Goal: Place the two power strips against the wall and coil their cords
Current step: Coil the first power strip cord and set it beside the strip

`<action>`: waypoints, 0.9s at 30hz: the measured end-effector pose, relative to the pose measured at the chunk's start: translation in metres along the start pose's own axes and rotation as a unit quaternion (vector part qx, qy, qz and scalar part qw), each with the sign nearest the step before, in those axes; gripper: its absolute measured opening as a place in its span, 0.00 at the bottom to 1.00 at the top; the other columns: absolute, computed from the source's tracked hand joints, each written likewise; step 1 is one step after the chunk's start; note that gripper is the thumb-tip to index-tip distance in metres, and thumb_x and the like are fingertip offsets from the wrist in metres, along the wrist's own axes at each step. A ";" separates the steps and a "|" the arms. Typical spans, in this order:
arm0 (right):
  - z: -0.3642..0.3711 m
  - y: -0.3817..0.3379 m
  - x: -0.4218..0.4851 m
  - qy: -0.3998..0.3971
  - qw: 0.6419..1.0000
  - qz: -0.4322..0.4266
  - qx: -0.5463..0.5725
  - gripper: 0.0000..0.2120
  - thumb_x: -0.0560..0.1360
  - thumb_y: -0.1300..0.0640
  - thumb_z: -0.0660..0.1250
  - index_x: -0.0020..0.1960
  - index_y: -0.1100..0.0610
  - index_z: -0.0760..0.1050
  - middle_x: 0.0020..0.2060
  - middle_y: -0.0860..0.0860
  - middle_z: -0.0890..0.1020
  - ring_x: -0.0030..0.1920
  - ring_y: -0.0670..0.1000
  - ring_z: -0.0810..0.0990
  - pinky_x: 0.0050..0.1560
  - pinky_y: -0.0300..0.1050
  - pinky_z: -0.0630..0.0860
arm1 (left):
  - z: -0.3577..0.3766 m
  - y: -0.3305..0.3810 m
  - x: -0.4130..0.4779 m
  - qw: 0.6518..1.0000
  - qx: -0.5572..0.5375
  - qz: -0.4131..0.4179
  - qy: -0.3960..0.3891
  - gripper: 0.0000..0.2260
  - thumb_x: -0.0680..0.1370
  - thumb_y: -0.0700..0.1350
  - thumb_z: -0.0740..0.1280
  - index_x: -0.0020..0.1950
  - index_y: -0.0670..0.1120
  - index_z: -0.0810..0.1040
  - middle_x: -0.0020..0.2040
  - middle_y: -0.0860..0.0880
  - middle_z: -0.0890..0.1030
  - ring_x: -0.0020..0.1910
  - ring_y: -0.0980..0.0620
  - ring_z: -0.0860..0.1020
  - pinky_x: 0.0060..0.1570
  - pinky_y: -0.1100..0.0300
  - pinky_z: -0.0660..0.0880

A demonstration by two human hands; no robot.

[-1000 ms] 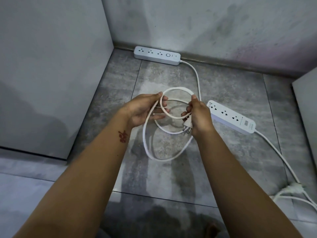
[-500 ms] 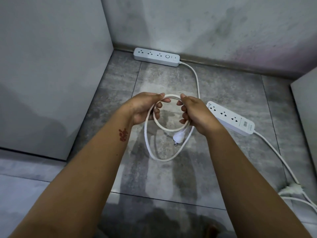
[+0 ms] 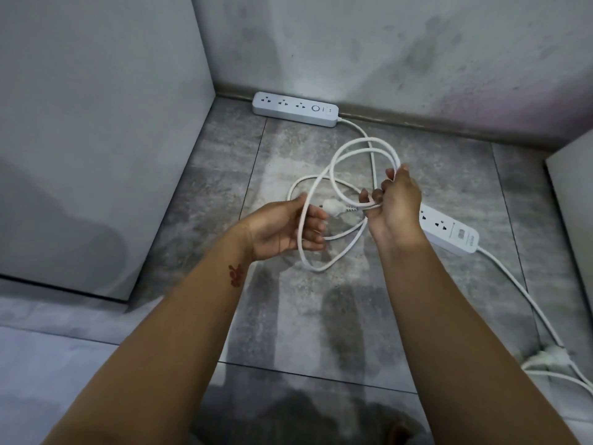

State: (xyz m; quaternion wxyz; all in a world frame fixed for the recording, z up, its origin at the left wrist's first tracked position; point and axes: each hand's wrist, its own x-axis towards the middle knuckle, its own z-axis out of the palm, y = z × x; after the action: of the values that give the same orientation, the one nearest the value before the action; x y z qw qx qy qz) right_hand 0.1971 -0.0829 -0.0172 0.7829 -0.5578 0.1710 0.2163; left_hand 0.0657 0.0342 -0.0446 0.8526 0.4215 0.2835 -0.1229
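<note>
One white power strip (image 3: pixel 295 109) lies flat against the back wall (image 3: pixel 385 53). Its white cord (image 3: pixel 340 155) runs forward into several loose loops held above the floor. My right hand (image 3: pixel 396 207) grips the gathered loops, and the white plug (image 3: pixel 333 207) sticks out to the left of its fingers. My left hand (image 3: pixel 285 229) is palm up, its curled fingers hooked round one strand of the lower loop. The second power strip (image 3: pixel 449 232) lies at an angle on the floor, away from the wall, its near end hidden behind my right hand.
The second strip's cord (image 3: pixel 526 300) trails to the lower right, where its plug (image 3: pixel 545 359) lies among tangled loops. A grey panel (image 3: pixel 96 123) closes the left side and another panel (image 3: pixel 574 194) stands at the right. The floor is grey tile (image 3: pixel 224 175).
My hands have moved apart. The right hand has risen to the right with the loops, which now spread wider. The left hand has turned palm up, and the plug points left between the hands.
</note>
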 end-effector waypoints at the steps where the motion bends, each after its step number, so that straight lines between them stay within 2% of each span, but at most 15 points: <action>1: 0.002 0.001 -0.002 -0.003 1.000 0.007 0.030 0.14 0.84 0.49 0.53 0.46 0.57 0.69 0.32 0.50 0.66 0.27 0.47 0.64 0.34 0.43 0.74 | 0.002 -0.002 0.001 1.000 0.009 -0.011 -0.004 0.26 0.83 0.57 0.51 0.53 0.38 0.79 0.42 0.42 0.83 0.40 0.46 0.83 0.50 0.50 0.81; 3: 0.005 0.003 -0.005 -0.016 0.997 0.026 0.075 0.13 0.84 0.50 0.53 0.49 0.58 0.69 0.31 0.50 0.65 0.27 0.47 0.64 0.37 0.46 0.77 | 0.010 -0.006 0.004 0.999 0.035 0.000 0.037 0.28 0.83 0.59 0.49 0.58 0.38 0.79 0.50 0.40 0.84 0.47 0.45 0.83 0.50 0.52 0.81; 5: 0.009 0.005 -0.008 -0.030 0.995 0.036 0.085 0.12 0.84 0.50 0.53 0.51 0.58 0.68 0.31 0.50 0.66 0.27 0.47 0.64 0.39 0.48 0.79 | 0.019 -0.010 0.009 0.993 0.041 0.038 0.107 0.28 0.84 0.58 0.48 0.60 0.39 0.78 0.54 0.42 0.84 0.46 0.47 0.83 0.42 0.56 0.81; 7: 0.014 0.010 -0.013 -0.046 0.996 0.034 0.074 0.12 0.85 0.52 0.52 0.50 0.58 0.68 0.30 0.50 0.67 0.26 0.47 0.65 0.38 0.49 0.80 | 0.024 -0.014 0.016 0.986 0.000 0.072 0.147 0.27 0.84 0.58 0.47 0.62 0.39 0.77 0.53 0.44 0.84 0.44 0.49 0.82 0.37 0.58 0.79; 9: 0.016 0.018 -0.015 -0.056 0.997 0.028 0.041 0.12 0.85 0.53 0.51 0.46 0.58 0.67 0.28 0.51 0.69 0.25 0.48 0.70 0.38 0.50 0.81 | 0.027 -0.015 0.020 0.978 -0.072 0.096 0.171 0.26 0.84 0.57 0.48 0.62 0.39 0.75 0.50 0.44 0.84 0.45 0.49 0.82 0.37 0.58 0.79; 12: 0.013 0.031 -0.017 -0.071 0.993 0.004 -0.095 0.15 0.85 0.54 0.50 0.43 0.58 0.68 0.32 0.55 0.74 0.31 0.51 0.77 0.40 0.48 0.77 | 0.026 -0.009 0.023 0.961 -0.155 0.119 0.194 0.24 0.84 0.56 0.48 0.60 0.41 0.76 0.50 0.41 0.84 0.47 0.46 0.83 0.42 0.57 0.81; 14: 0.007 0.041 -0.017 -0.076 0.968 -0.025 -0.237 0.17 0.85 0.54 0.51 0.42 0.56 0.72 0.37 0.52 0.77 0.38 0.50 0.77 0.44 0.44 0.74 | 0.023 -0.003 0.022 0.951 -0.190 0.132 0.203 0.22 0.84 0.56 0.49 0.56 0.42 0.76 0.48 0.41 0.84 0.45 0.46 0.83 0.48 0.54 0.81; 17: -0.002 0.046 -0.020 -0.123 0.923 -0.026 -0.364 0.15 0.84 0.55 0.53 0.46 0.55 0.76 0.42 0.50 0.80 0.44 0.48 0.77 0.46 0.43 0.72 | 0.017 0.007 0.023 0.935 -0.207 0.152 0.245 0.22 0.84 0.55 0.51 0.51 0.40 0.75 0.31 0.46 0.81 0.32 0.48 0.81 0.44 0.51 0.81; 18: -0.004 0.044 -0.022 -0.149 0.911 -0.002 -0.385 0.14 0.83 0.56 0.55 0.47 0.55 0.77 0.42 0.50 0.80 0.43 0.48 0.77 0.46 0.42 0.71 | 0.015 0.010 0.023 0.931 -0.203 0.159 0.258 0.21 0.84 0.55 0.52 0.47 0.41 0.74 0.27 0.48 0.77 0.26 0.50 0.78 0.42 0.50 0.81; 20: -0.006 0.036 -0.027 -0.199 0.868 0.065 -0.450 0.12 0.81 0.58 0.58 0.49 0.57 0.80 0.43 0.51 0.82 0.40 0.46 0.76 0.41 0.40 0.69 | 0.012 0.016 0.021 0.931 -0.168 0.172 0.275 0.18 0.85 0.53 0.51 0.45 0.43 0.73 0.26 0.49 0.70 0.18 0.55 0.67 0.28 0.58 0.77; 22: -0.008 0.028 -0.031 -0.210 0.821 0.098 -0.522 0.10 0.80 0.54 0.62 0.53 0.58 0.80 0.47 0.51 0.82 0.39 0.46 0.75 0.37 0.40 0.67 | 0.007 0.019 0.020 0.940 -0.091 0.172 0.279 0.16 0.85 0.52 0.51 0.48 0.45 0.73 0.30 0.50 0.66 0.18 0.56 0.60 0.22 0.64 0.67; 24: -0.009 0.021 -0.029 -0.185 0.834 0.070 -0.514 0.12 0.79 0.50 0.65 0.56 0.57 0.76 0.50 0.52 0.81 0.43 0.48 0.77 0.41 0.40 0.70 | 0.003 0.019 0.017 0.952 -0.011 0.158 0.261 0.15 0.84 0.53 0.51 0.50 0.46 0.73 0.31 0.50 0.65 0.20 0.57 0.59 0.23 0.63 0.63; 26: -0.008 0.015 -0.023 -0.143 0.868 0.017 -0.476 0.21 0.77 0.44 0.66 0.64 0.56 0.71 0.56 0.51 0.78 0.53 0.51 0.77 0.50 0.42 0.69 | 0.002 0.019 0.016 0.963 0.046 0.137 0.229 0.14 0.84 0.53 0.53 0.50 0.47 0.73 0.31 0.50 0.65 0.20 0.57 0.59 0.23 0.63 0.62; 27: -0.009 0.011 -0.020 -0.140 0.876 -0.005 -0.462 0.25 0.76 0.42 0.66 0.67 0.54 0.69 0.57 0.50 0.76 0.55 0.50 0.76 0.52 0.43 0.68 | 0.002 0.019 0.015 0.967 0.069 0.124 0.210 0.13 0.84 0.53 0.53 0.51 0.47 0.72 0.32 0.50 0.65 0.20 0.57 0.60 0.23 0.63 0.62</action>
State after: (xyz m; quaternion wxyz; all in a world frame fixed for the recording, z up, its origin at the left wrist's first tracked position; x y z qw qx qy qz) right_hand 0.1744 -0.0908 -0.0188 0.4526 -0.8210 -0.0622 0.3424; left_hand 0.0877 0.0446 -0.0398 0.7515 0.5274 0.3925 0.0560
